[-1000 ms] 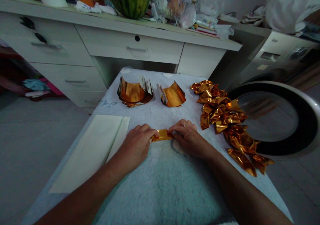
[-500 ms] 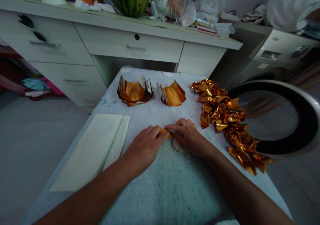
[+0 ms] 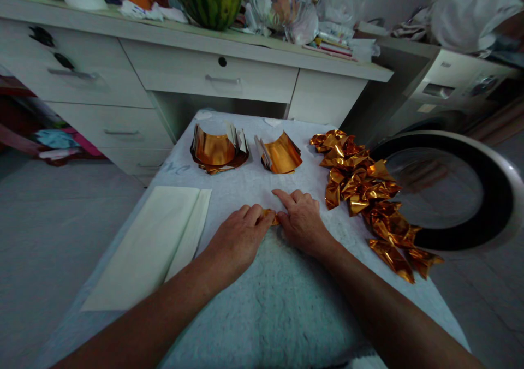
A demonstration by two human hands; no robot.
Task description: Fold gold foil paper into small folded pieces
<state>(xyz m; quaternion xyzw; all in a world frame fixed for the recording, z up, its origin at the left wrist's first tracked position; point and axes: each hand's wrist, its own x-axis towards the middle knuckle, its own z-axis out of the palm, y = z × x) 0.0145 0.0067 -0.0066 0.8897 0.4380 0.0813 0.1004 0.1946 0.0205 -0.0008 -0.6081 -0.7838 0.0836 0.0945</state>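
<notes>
The white cabinet (image 3: 327, 99) stands across the far side, as I find it from my remote post. Against it sits the cloth-covered table (image 3: 262, 298), with the round glass door (image 3: 497, 216) open at its right. The folded paper (image 3: 143, 249) lies flat at the left. A row of crumpled foil pieces (image 3: 360, 186) runs down the right edge; two curved foil stacks stand behind the hands, the left stack (image 3: 215, 149) fuller than the right stack (image 3: 283, 155). I note no change in any of these.

The change is at the hands. The left hand (image 3: 241, 232) pinches the foil strip (image 3: 275, 221), low over the table's middle. The right hand (image 3: 303, 216) has lifted its index finger, which lay on the strip half a second ago and now points away; its thumb rests at the strip's right end. Whether it grips there, I cannot tell. Only slivers of foil show, less than a second ago. I judge that the left hand now does most of the holding, leaving the right freer to shift its hold.
</notes>
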